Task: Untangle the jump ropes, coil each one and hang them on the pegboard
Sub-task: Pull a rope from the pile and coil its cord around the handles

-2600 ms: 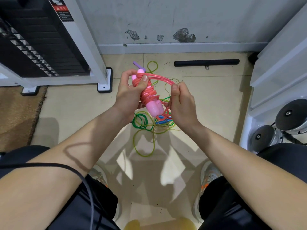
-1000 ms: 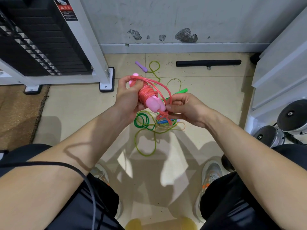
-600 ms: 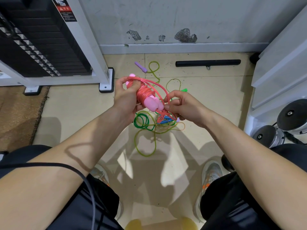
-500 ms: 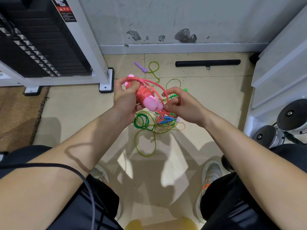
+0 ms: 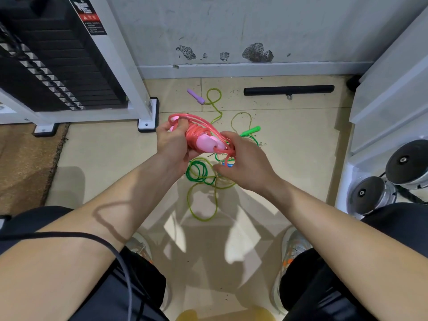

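Fingers of the right hand (image 5: 247, 163) pinch the loose cord at the lower-right end of the pink jump rope (image 5: 199, 135). The left hand (image 5: 172, 144) grips its upper-left end. The bundle's long axis runs diagonally between both hands, above the green rope (image 5: 196, 171) on the floor (image 5: 104, 154).

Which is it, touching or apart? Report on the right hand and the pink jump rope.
Touching: the head view shows the right hand pinching loose strands of the pink jump rope.

Pink rope (image 5: 198, 133) in 2 hands (image 5: 172, 145) (image 5: 246, 164)
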Motion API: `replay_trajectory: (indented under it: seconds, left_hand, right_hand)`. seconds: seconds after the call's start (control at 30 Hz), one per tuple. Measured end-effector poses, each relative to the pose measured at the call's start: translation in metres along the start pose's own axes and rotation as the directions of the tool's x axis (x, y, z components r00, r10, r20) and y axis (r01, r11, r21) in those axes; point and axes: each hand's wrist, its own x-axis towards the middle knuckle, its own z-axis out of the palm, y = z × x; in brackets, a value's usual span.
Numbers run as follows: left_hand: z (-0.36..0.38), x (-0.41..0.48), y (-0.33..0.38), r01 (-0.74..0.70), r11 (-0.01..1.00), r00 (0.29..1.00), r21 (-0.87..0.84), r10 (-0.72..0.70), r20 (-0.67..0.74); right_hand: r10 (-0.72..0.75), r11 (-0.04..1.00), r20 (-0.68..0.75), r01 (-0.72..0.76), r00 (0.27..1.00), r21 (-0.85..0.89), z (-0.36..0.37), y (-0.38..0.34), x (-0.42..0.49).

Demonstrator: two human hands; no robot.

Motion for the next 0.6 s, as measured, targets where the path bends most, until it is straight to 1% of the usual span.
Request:
replay_trajectory:
  seconds: [0.07, 0.13, 0.2, 0.3, 0.43, 0.5, 0.6]
  left_hand:
    - [-0.002, 0.002, 0.001, 0.007, 1.000, 1.000, 0.002, -0.007, -0.015]
    - [-0.004, 0.006, 0.004, 0.009, 1.000, 0.999, 0.007, -0.009, -0.036]
    - [-0.006, 0.009, 0.007, 0.015, 1.000, 0.998, 0.005, -0.015, -0.053]
    - [-0.005, 0.009, 0.008, 0.018, 1.000, 0.998, 0.005, -0.018, -0.055]
    - [-0.005, 0.007, 0.008, 0.048, 0.999, 0.998, -0.027, -0.049, -0.029]
    - [-0.007, 0.007, 0.009, 0.073, 0.997, 0.997, -0.033, -0.074, -0.037]
    - [-0.009, 0.009, 0.010, 0.125, 0.992, 0.990, -0.030, -0.127, -0.066]
  right_hand:
    - [-0.048, 0.999, 0.003, 0.048, 0.999, -0.014, 0.000, 0.003, 0.002]
    - [-0.109, 0.993, 0.032, 0.107, 0.994, 0.045, -0.004, 0.003, 0.002]
    - [-0.176, 0.983, 0.045, 0.173, 0.983, 0.067, -0.007, 0.006, 0.004]
    - [-0.209, 0.977, 0.031, 0.208, 0.977, 0.047, -0.010, 0.011, 0.004]
    - [-0.208, 0.976, 0.006, 0.207, 0.978, 0.066, -0.010, 0.011, 0.002]
    - [-0.201, 0.973, -0.009, 0.201, 0.980, 0.111, -0.012, 0.009, 0.000]
    - [-0.129, 0.967, -0.063, 0.140, 0.990, 0.212, -0.016, 0.010, 0.002]
